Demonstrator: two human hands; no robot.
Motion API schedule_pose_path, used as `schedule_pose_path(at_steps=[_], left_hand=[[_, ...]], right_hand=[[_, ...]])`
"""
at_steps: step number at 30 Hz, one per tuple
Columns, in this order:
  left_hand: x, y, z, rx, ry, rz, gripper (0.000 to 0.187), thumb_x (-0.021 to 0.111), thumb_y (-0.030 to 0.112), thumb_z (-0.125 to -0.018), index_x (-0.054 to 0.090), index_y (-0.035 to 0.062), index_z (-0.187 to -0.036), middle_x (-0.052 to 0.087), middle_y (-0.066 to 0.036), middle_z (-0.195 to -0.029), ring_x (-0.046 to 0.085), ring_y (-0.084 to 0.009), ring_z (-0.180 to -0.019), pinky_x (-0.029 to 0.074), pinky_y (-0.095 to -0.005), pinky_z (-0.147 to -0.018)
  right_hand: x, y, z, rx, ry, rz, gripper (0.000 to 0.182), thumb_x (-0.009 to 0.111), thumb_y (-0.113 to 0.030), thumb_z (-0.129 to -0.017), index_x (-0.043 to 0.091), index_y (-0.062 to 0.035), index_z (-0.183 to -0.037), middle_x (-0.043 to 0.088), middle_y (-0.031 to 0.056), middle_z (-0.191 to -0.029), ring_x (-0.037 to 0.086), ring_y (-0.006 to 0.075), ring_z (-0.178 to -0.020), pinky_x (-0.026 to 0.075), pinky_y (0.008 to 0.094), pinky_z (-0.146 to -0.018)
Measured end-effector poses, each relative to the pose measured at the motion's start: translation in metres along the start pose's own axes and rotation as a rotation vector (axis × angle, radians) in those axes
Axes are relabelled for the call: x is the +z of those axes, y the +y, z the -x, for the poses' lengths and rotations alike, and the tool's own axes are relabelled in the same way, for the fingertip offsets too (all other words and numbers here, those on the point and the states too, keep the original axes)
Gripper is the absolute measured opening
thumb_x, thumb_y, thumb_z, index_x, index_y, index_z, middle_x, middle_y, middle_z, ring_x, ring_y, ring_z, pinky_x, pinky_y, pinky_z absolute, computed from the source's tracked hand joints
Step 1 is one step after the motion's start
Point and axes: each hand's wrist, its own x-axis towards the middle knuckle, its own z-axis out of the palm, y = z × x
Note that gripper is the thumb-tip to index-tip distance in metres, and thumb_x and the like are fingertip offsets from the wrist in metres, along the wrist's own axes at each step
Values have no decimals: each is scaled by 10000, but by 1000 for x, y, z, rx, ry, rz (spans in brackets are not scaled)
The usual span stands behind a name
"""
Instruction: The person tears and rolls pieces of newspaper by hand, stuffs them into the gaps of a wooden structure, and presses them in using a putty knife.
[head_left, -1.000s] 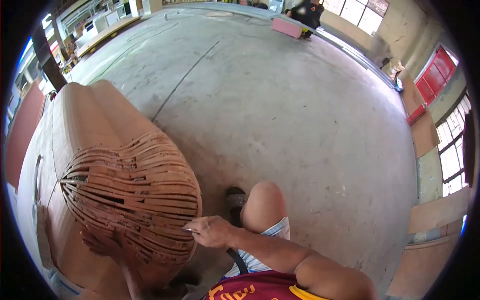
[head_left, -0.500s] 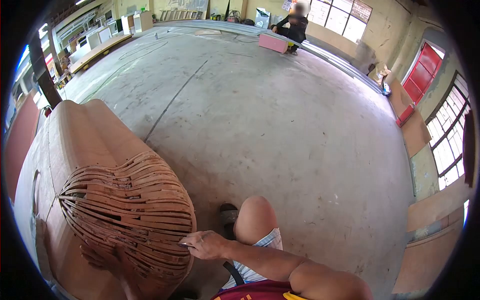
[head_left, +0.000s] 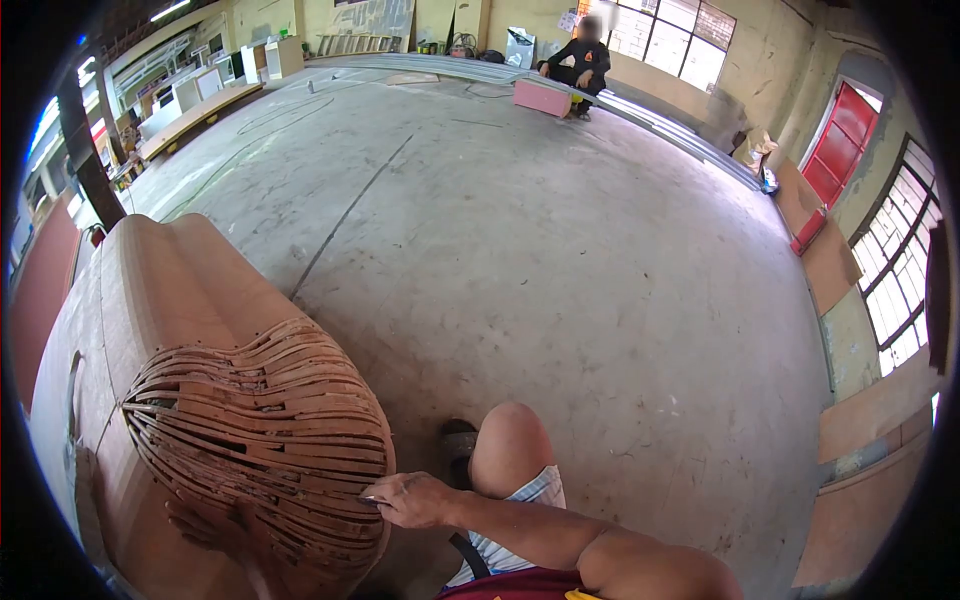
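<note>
A large curved wooden form [head_left: 205, 285] stands at the left, and its near end is covered with thin bent wooden strips [head_left: 300, 420]. Dark gaps run between the strips, which gather to a point at the left. My left hand [head_left: 215, 530] lies against the lower side of the form, fingers spread, partly in shadow. At the strips' right edge is my right hand [head_left: 412, 499], its fingers closed in a pinch. A small thin piece with a pale glint shows at its fingertips, against the strips; its kind is too small to tell.
A grey concrete floor [head_left: 540, 300] stretches ahead. At the back a person [head_left: 580, 65] crouches near a pink box [head_left: 542, 98] and long metal lengths [head_left: 680, 135]. Boards [head_left: 880, 500] lean along the right wall, by a red door [head_left: 840, 145].
The view has shifted slightly, so the form sits a little lower. My right hand stays at the strips' edge, with a small shift. The far person is more upright, arms now lowered toward the knees.
</note>
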Motion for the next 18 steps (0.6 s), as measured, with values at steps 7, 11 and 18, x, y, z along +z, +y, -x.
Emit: schedule_pose_path(at_steps=[7, 11, 18], left_hand=[[-35, 55, 11, 114, -373, 184, 990, 642, 543, -969, 180, 129, -1741, -25, -280, -1790, -26, -507, -1645, -6, -656, -1305], [-27, 57, 20, 126, -343, 79, 955, 711, 439, -924, 269, 185, -1731, -14, -268, -1795, -45, -499, -1647, 1, -639, -1316], [-20, 54, 25, 74, -393, 73, 962, 740, 355, -897, 283, 202, -1730, -41, -253, -1800, -67, -481, -1652, -9, -621, -1324]], right_hand=[[2, 2, -8, -4, 10, -38, 394, 559, -220, -1020, 706, -39, -1337, 708, 196, -1350, 689, 376, -1231, 564, 473, -1073], [9, 9, -6, 47, -13, -27, 400, 550, -224, -1027, 681, -55, -1365, 701, 185, -1361, 672, 392, -1243, 546, 474, -1083], [15, 16, -8, 28, -4, -41, 398, 553, -214, -1024, 674, -58, -1370, 704, 177, -1358, 670, 395, -1235, 545, 478, -1074]])
